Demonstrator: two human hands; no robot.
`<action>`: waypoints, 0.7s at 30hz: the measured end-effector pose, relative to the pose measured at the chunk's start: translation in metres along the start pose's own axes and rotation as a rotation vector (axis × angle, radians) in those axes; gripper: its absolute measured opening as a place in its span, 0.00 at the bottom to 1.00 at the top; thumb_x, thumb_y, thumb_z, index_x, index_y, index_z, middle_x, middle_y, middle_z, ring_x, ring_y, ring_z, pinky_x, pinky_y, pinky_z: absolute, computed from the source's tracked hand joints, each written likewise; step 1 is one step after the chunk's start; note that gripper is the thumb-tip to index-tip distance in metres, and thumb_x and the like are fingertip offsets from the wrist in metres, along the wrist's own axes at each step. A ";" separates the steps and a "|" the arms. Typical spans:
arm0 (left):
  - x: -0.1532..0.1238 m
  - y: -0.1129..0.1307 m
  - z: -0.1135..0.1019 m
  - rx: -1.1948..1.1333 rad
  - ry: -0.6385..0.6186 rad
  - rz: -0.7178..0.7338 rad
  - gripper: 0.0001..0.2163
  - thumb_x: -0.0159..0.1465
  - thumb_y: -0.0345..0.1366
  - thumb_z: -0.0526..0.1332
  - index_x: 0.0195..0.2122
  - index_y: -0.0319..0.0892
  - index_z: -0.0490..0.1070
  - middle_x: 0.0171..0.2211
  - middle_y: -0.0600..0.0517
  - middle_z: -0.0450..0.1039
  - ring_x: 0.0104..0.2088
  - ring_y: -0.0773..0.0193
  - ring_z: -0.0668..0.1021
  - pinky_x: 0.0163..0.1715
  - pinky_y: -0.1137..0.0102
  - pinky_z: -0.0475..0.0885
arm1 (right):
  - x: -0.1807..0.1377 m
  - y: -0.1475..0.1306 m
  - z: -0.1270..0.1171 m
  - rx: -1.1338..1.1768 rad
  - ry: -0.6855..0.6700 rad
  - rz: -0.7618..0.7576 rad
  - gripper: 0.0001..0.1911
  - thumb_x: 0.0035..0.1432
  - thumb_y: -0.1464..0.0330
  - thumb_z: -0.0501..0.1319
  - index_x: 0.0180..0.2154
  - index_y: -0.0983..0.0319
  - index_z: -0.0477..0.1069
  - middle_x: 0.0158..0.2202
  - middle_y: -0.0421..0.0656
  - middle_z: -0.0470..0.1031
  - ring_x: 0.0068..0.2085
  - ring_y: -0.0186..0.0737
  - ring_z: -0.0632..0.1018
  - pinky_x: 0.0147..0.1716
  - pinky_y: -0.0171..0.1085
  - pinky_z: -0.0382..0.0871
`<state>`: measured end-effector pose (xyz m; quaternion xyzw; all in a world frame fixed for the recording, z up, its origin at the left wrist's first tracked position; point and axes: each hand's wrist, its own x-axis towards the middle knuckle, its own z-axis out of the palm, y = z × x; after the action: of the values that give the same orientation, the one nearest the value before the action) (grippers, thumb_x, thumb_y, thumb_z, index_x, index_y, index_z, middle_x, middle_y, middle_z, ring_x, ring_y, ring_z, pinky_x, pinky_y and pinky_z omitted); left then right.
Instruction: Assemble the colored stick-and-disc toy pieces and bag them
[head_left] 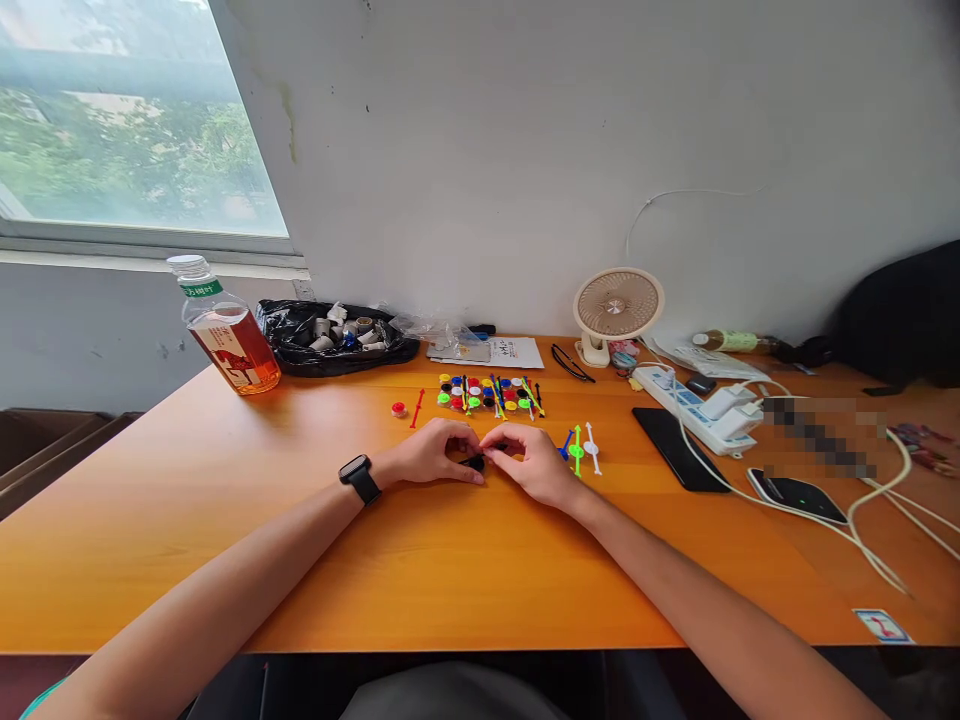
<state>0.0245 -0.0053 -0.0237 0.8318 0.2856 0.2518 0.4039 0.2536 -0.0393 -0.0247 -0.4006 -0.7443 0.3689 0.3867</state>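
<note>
My left hand (439,452), with a black watch on its wrist, is closed at the fingertips on a small black plastic piece (475,463). My right hand (534,463) meets it there, thumb and forefinger pinched at the same spot. Fingers hide much of the piece. Left of the hands lie a red round piece (399,410) and a red plastic arrow (417,409). Beyond them sit several coloured round pieces and arrows (474,399) in a group. To the right of my right hand are a blue arrow (566,446), a green arrow (577,452) and a white arrow (592,449).
A drink bottle (232,335) and a black plastic bag (289,340) of grey parts stand back left. Behind are papers (517,352), glasses (571,364) and a small fan (619,305). A power strip (679,395), cables and a black phone (671,450) occupy the right.
</note>
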 end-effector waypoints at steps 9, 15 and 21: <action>0.000 0.002 0.000 -0.012 -0.003 0.011 0.21 0.58 0.52 0.76 0.40 0.39 0.79 0.32 0.53 0.75 0.32 0.66 0.70 0.31 0.72 0.64 | -0.002 -0.003 -0.004 -0.158 -0.076 -0.157 0.11 0.60 0.77 0.65 0.40 0.59 0.82 0.39 0.43 0.82 0.40 0.41 0.81 0.44 0.38 0.74; -0.001 0.002 0.000 -0.040 0.002 0.001 0.22 0.58 0.53 0.76 0.41 0.39 0.80 0.34 0.51 0.78 0.32 0.66 0.72 0.31 0.72 0.65 | -0.004 -0.004 -0.006 -0.224 -0.110 -0.246 0.12 0.64 0.77 0.63 0.41 0.57 0.83 0.41 0.44 0.81 0.42 0.42 0.81 0.46 0.40 0.73; -0.001 0.002 0.001 -0.066 -0.002 -0.001 0.23 0.57 0.54 0.75 0.40 0.39 0.80 0.35 0.50 0.78 0.32 0.65 0.73 0.32 0.72 0.66 | -0.004 -0.001 -0.008 -0.226 -0.144 -0.241 0.10 0.64 0.74 0.64 0.38 0.56 0.84 0.42 0.45 0.80 0.42 0.44 0.81 0.46 0.41 0.74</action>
<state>0.0250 -0.0074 -0.0234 0.8181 0.2773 0.2599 0.4317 0.2615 -0.0420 -0.0215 -0.3218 -0.8494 0.2618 0.3263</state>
